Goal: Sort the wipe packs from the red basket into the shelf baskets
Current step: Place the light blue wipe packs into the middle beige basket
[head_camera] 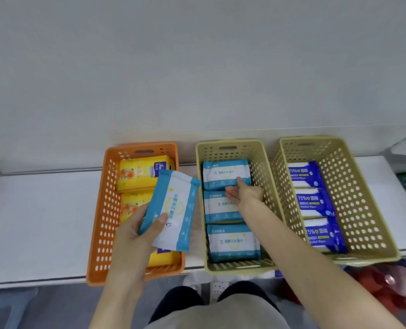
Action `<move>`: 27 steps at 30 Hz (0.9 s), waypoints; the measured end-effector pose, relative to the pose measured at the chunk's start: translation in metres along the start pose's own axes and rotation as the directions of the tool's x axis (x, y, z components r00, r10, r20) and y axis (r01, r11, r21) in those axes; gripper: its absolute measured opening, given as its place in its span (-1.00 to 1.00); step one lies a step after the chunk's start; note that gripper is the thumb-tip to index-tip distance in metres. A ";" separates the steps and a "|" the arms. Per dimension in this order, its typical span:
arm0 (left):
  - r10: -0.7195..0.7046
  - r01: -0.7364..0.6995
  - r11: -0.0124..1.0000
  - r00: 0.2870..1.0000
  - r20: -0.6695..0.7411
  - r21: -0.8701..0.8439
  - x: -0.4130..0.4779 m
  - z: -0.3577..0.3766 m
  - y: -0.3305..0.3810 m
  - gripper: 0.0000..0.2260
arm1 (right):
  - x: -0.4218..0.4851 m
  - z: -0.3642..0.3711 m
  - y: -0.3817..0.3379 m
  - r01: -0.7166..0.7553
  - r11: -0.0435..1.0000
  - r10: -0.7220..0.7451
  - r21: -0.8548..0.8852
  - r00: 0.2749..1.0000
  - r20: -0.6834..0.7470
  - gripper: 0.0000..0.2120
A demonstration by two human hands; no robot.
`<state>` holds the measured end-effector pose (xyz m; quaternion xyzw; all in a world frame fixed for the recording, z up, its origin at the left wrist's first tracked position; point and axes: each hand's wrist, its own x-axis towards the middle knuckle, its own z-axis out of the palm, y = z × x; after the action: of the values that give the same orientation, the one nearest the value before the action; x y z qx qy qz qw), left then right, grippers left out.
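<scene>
Left hand (135,233) grips a light-blue wipe pack (175,205); dark-blue packs (312,201) read "75%".

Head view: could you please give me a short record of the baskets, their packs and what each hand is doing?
orange basket: yellow packs
middle basket: three light-blue packs in a row
right basket: three dark-blue packs in a row
left hand: holds a loose light-blue pack over the orange basket's right side
right hand: inside the middle basket, fingers straight, over the packs there
shelf: carries all three baskets
</scene>
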<state>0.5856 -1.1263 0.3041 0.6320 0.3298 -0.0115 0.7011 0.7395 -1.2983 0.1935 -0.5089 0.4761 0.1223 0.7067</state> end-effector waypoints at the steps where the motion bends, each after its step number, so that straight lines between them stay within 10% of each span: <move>1: 0.001 -0.001 1.000 1.000 0.008 0.005 0.000 0.001 -0.001 -0.81 | -0.002 -0.003 -0.001 -0.025 1.000 0.025 0.007 0.999 0.037 -0.72; 6: 0.000 0.000 1.000 0.998 0.057 0.002 0.000 0.005 -0.004 -0.80 | -0.027 -0.029 -0.014 -0.016 0.981 0.084 -0.193 0.934 0.348 -0.72; 13: -0.050 0.029 0.996 0.962 0.268 0.082 0.007 0.021 -0.001 -0.83 | -0.094 -0.062 -0.019 0.320 0.865 0.122 -0.387 0.614 0.780 -0.67; 20: 0.231 -0.258 0.916 0.965 0.120 0.309 0.025 0.033 -0.022 -0.78 | -0.081 -0.083 -0.002 0.130 0.984 -0.057 -0.118 0.871 0.488 -0.83; 27: 0.379 -0.400 0.769 0.914 0.147 0.499 0.024 0.038 -0.044 -0.82 | -0.052 -0.081 0.016 -0.083 0.995 0.065 0.052 0.955 0.291 -0.73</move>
<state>0.6023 -1.1598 0.2533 0.8514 0.1628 0.0334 0.4975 0.6577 -1.3431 0.2229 -0.4446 0.3902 0.2066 0.7794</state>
